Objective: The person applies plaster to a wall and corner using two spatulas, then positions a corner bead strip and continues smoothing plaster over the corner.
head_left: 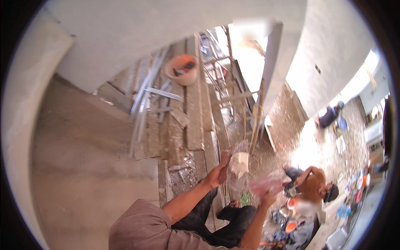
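Observation:
My left hand [217, 174] is closed on a clear plastic bag [234, 179] with something pale and cream-coloured [239, 164] in or against it; what that is, I cannot make out. To its right, my right hand [270, 197] grips a thin pinkish plastic bag [263, 184], crumpled and see-through. The two bags hang close together in front of my knees. Whether they touch is unclear. Both forearms reach up and forward from the lower edge.
Wooden planks [195, 108] run ahead, bearing metal strips [146, 93] and an orange-lined bucket [182, 70] with tools inside. A person in an orange-brown top [313, 185] bends over at the right, near buckets [291, 226]. Another person [331, 114] is farther off. Pale walls rise around.

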A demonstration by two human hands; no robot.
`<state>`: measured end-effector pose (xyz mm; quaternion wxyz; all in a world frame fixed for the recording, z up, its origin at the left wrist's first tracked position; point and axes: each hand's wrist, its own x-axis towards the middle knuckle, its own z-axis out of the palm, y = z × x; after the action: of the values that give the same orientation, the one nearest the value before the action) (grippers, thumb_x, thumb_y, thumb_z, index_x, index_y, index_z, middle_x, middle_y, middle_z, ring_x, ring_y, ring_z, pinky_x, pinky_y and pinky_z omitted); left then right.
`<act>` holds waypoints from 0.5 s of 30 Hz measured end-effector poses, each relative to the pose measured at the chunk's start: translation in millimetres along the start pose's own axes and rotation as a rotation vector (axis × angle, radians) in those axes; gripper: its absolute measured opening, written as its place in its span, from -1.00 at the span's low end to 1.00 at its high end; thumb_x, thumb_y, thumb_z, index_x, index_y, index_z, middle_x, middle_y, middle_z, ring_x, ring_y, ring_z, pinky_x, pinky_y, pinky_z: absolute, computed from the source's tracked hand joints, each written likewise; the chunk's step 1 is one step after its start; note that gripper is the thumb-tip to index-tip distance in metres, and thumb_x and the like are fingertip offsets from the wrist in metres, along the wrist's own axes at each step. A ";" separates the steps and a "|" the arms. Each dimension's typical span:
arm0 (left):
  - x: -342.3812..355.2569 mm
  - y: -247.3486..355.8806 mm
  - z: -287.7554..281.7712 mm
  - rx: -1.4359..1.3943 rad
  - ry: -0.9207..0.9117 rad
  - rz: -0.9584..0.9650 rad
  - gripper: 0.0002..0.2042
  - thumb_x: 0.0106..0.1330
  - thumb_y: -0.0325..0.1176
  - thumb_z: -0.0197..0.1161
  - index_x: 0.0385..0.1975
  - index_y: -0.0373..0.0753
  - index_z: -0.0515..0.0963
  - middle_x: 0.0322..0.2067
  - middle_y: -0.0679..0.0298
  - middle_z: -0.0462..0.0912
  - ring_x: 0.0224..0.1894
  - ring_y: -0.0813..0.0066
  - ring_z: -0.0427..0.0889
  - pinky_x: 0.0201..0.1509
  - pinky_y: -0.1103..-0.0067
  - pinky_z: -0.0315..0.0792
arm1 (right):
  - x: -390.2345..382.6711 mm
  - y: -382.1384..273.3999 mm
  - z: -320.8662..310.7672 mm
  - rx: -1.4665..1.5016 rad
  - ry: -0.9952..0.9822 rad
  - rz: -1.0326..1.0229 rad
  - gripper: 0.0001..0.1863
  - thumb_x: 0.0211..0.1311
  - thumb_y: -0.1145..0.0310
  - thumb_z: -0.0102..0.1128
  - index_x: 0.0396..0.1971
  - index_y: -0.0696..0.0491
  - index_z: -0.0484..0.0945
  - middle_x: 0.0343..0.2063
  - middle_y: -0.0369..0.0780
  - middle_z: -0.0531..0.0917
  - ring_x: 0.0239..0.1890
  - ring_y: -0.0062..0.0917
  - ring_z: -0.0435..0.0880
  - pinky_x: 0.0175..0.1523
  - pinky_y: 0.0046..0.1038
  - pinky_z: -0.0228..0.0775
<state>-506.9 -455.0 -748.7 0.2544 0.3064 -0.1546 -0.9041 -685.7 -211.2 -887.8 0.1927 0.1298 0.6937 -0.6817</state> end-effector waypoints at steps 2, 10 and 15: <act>-55.9 45.4 12.6 -0.104 -0.055 -0.049 -0.53 0.47 -0.21 0.00 0.33 -0.21 0.25 0.21 0.23 0.47 0.21 0.31 0.48 0.34 0.38 0.30 | -62.4 -52.3 -1.1 -0.113 -0.059 0.146 -0.63 0.28 0.46 0.11 0.07 0.23 0.45 -0.24 -0.26 0.58 -0.33 -0.57 0.54 -0.23 -0.47 0.46; -176.0 147.0 93.2 -0.234 -0.037 0.110 -0.50 0.44 -0.17 0.02 0.35 -0.13 0.24 0.22 0.19 0.46 0.24 0.18 0.44 0.35 0.19 0.27 | -158.5 -230.3 7.0 -0.221 -0.527 0.053 -0.76 0.11 0.46 0.09 -0.19 0.15 0.51 -0.44 -0.37 0.50 -0.46 -0.69 0.44 -0.37 -0.57 0.29; -220.3 198.6 142.8 -0.213 -0.053 0.241 -0.48 0.45 -0.15 0.01 0.38 -0.07 0.19 0.30 0.26 0.35 0.33 0.23 0.32 0.39 0.24 0.21 | -157.0 -285.3 28.3 -0.317 -0.632 0.079 -0.81 0.13 0.41 0.10 -0.25 0.11 0.53 -0.49 -0.40 0.49 -0.49 -0.69 0.44 -0.42 -0.56 0.27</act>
<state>-374.3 -478.5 -448.3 0.3882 0.2330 -0.1000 -0.8860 -669.4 -236.9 -562.3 0.4415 -0.0924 0.6916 -0.5641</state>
